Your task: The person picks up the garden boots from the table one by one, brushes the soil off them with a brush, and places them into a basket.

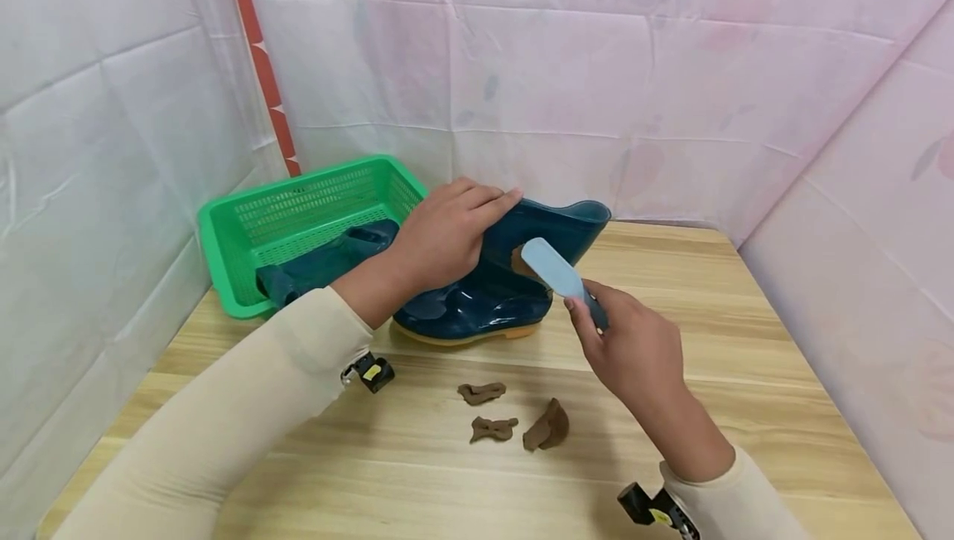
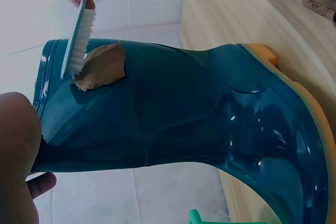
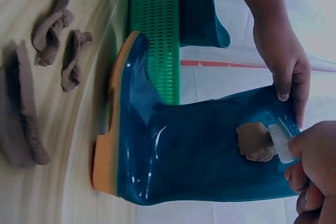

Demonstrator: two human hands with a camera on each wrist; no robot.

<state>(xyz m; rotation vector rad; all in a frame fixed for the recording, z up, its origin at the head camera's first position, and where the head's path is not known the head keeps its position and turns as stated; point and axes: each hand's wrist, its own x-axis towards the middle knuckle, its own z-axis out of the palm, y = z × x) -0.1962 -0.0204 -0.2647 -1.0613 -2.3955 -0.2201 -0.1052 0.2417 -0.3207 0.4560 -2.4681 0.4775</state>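
A dark blue rubber boot (image 1: 469, 308) with a tan sole stands on the wooden table. My left hand (image 1: 450, 229) grips its shaft near the top opening, as the right wrist view (image 3: 286, 72) also has it. Between the thumb and fingers of my right hand (image 1: 633, 341) is the handle of a light blue brush (image 1: 553, 268) with white bristles (image 2: 83, 40). On the side of the shaft sticks a flat brown clay-like patch (image 2: 102, 67), and the bristles meet its edge nearest the boot's opening.
Several brown clay-like pieces lie on the table before the boot, among them a twisted strip (image 1: 481, 393) and a larger folded piece (image 1: 547, 426). A green basket (image 1: 224, 271) behind on the left holds a second blue boot (image 1: 335, 258). Pale cloth walls (image 1: 551, 76) surround the table.
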